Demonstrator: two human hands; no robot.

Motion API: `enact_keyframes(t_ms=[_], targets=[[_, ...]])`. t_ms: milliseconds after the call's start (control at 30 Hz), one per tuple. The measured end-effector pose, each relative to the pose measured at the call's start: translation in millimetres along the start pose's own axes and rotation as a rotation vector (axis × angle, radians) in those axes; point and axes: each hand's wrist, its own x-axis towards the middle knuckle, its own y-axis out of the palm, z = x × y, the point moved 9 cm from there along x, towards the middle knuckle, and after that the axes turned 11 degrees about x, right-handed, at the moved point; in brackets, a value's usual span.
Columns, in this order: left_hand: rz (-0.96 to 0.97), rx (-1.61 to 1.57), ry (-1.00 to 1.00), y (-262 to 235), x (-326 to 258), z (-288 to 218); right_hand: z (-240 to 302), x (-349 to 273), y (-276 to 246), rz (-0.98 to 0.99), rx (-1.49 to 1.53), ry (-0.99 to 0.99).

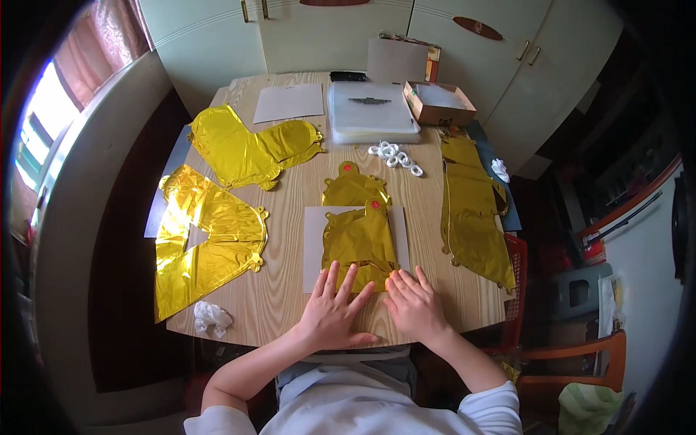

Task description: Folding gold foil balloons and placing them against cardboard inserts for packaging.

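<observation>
A gold foil balloon (pixel 357 238), flat and folded over itself, lies on a white card (pixel 313 243) in front of me. Two small red marks show on its tabs, and its far part reaches beyond the card. My left hand (pixel 330 312) is spread with its fingertips on the balloon's near edge. Beside it, my right hand (pixel 417 308) lies flat, fingers stretched out at the near right corner. Neither hand grips anything. To the left lie a far foil balloon (pixel 228 148) and a near one (pixel 217 243), both flat. More gold foil (pixel 475 210) lies along the right edge.
Behind the card sit several white ribbon rolls (pixel 397 157), a stack of clear plastic bags (pixel 373 119) and an open cardboard box (pixel 444 114). Another white card (pixel 288 103) lies far left. Crumpled tissue (pixel 212 317) is near left. A wooden chair (pixel 612 362) stands right of the table.
</observation>
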Motion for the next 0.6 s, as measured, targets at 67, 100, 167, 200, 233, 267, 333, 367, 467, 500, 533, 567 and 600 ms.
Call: enact_keyframes(t_ms=[67,100,167,200,233,267,333,367,467,500,533,567,600], targets=[[-0.005,0.006,-0.001,-0.1,-0.2,0.1,-2.2,8.7,-0.8,0.008,0.022,0.013],[-0.005,0.009,0.001,-0.1,-0.5,-0.1,-3.1,13.0,-0.2,0.005,-0.011,0.01],[0.001,0.013,0.0,0.2,-0.2,-0.2,-6.8,22.7,4.1,0.0,-0.078,0.004],[0.002,0.016,0.001,0.1,0.7,0.0,-9.4,27.2,5.9,-0.006,-0.103,0.005],[0.006,0.02,0.002,0.2,1.0,0.2,-12.1,31.7,8.1,-0.011,-0.128,0.004],[0.01,0.025,0.003,0.2,0.8,0.2,-14.9,36.5,10.5,-0.017,-0.152,0.004],[0.02,0.027,0.004,1.0,0.6,-0.5,-21.1,46.2,16.4,-0.023,-0.208,0.013],[0.025,0.026,0.004,1.4,0.8,-0.5,-24.7,51.3,19.4,-0.027,-0.236,0.017],[0.031,0.026,0.006,0.9,1.1,-0.8,-37.7,65.0,30.6,-0.016,-0.302,0.028],[0.032,0.027,0.005,0.7,1.0,-0.5,-42.7,70.2,31.8,-0.038,-0.29,0.024],[0.035,0.024,0.004,0.8,0.8,-0.5,-47.9,75.4,32.6,-0.06,-0.279,0.02],[0.038,0.022,0.003,0.9,0.3,-0.7,-51.9,80.1,32.0,-0.083,-0.268,0.017],[0.039,0.02,0.003,0.6,0.5,-0.5,-56.5,85.2,32.1,-0.071,-0.283,0.029]])
